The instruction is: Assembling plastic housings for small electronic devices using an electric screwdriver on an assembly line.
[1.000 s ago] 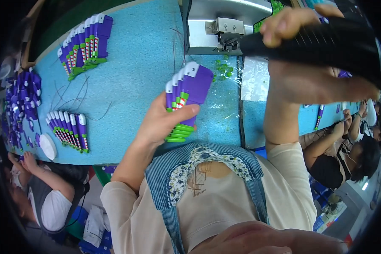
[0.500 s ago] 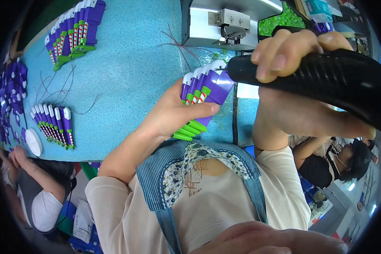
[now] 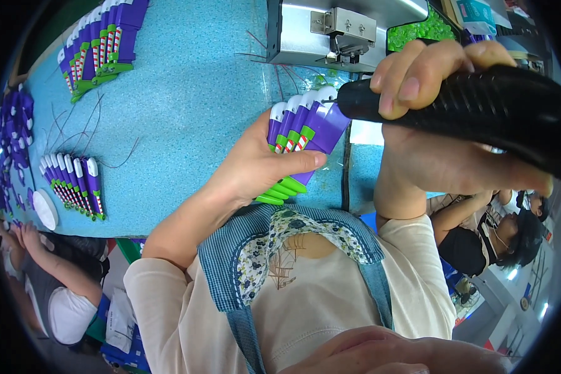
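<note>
A head-worn wide fisheye camera looks steeply down at near range on the wearer's bare left hand [image 3: 249,168] and bare right hand [image 3: 445,156], the speckled light-blue tabletop [image 3: 181,81] spreading beyond them.

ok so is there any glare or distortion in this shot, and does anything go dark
Head view: straight edges bend toward the rim and the corners go black; head view: the silver machine shines in places and the held purple pieces catch a highlight; head view: the black tool is dark, though its ridges show.
</note>
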Motion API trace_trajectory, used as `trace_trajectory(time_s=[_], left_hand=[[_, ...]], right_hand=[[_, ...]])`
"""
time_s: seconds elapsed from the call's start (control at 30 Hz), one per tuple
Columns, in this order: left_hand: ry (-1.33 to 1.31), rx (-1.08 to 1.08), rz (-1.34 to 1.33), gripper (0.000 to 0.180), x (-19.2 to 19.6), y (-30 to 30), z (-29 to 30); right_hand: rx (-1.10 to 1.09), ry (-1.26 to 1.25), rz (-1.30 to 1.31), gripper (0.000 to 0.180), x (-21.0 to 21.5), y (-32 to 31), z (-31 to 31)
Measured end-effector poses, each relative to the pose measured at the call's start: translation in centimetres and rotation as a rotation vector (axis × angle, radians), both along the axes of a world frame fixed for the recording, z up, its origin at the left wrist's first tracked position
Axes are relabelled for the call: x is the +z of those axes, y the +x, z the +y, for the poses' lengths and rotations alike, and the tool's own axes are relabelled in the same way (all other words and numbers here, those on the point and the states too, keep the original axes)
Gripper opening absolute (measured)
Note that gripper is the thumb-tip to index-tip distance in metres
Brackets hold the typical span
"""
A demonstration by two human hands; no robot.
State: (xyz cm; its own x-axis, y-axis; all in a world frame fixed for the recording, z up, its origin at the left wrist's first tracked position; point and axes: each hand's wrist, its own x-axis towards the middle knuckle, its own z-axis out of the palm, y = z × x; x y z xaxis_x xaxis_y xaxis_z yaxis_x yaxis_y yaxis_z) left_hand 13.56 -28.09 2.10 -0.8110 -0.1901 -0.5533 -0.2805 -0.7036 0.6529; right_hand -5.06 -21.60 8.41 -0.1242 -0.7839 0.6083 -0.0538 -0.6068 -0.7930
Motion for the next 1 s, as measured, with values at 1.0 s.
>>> trace_trajectory(time_s=[1.0], left_hand=[[0.006,-0.027,0.029,0.054,-0.4,-0.5,0.0]], right_hand=[[-0.065,0.002,-0.1,0.105,-0.6,0.8,-0.9]])
